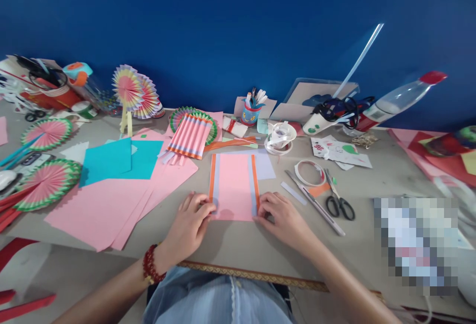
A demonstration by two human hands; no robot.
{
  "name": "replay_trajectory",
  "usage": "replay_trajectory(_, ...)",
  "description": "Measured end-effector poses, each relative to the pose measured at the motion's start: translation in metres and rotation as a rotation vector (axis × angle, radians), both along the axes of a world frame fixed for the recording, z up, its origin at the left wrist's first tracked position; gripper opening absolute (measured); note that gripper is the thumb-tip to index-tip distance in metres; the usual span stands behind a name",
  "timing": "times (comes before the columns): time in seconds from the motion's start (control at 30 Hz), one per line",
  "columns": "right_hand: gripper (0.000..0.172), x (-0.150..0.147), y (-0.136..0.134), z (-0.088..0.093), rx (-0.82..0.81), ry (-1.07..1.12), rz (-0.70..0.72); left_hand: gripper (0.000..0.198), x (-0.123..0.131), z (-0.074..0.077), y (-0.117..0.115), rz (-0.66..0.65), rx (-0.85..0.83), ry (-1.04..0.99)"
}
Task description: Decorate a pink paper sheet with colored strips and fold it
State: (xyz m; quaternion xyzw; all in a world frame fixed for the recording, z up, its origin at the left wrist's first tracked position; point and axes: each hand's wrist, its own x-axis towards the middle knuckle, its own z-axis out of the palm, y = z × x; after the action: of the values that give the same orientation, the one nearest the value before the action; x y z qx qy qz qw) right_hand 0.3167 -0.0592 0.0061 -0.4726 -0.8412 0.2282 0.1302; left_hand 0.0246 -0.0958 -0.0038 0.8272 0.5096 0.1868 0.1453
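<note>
A pink sheet of paper (234, 185) lies flat in front of me, with orange and lilac strips along its left and right sides. At its lower left edge, the curled fingers of my left hand (191, 220) close on the paper, thumb near the corner. A dark red beaded bracelet circles that wrist. My right hand (280, 215) pinches the lower right edge in the same way, its fingertips over the orange strip. Behind the sheet a lilac paper (266, 165) partly shows. A pleated pink paper (190, 135) with orange and lilac edges rests beyond it.
Right of the sheet are a utility knife (316, 202), black-handled scissors (340, 202) and a tape roll (310, 173). Pink sheets (96, 210) and teal paper (107, 163) spread leftward. A pen cup (251, 113) and a bottle (397, 98) stand near the blue wall (238, 27).
</note>
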Motion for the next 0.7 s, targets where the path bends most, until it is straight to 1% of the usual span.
replay_trajectory(0.3, 0.015, -0.001, 0.0, 0.001, 0.015, -0.007, 0.003, 0.024, -0.001, -0.001, 0.0, -0.007, -0.025, -0.004)
replay_trajectory(0.43, 0.012, -0.001, -0.002, 0.001, 0.025, -0.008, -0.01, 0.034, 0.0, 0.0, 0.0, -0.019, -0.038, -0.004)
replay_trajectory(0.53, 0.001, -0.001, -0.006, -0.001, 0.065, -0.002, 0.003, 0.043, 0.001, 0.0, 0.0, -0.029, -0.042, 0.011)
replay_trajectory(0.6, 0.011, -0.002, -0.01, -0.002, 0.115, -0.005, 0.028, 0.056, 0.001, 0.0, 0.0, -0.052, -0.033, 0.033)
replay_trajectory(0.7, 0.028, -0.003, -0.014, -0.006, 0.192, -0.06, 0.06, 0.076, 0.001, -0.001, 0.0, -0.134, 0.002, 0.087)
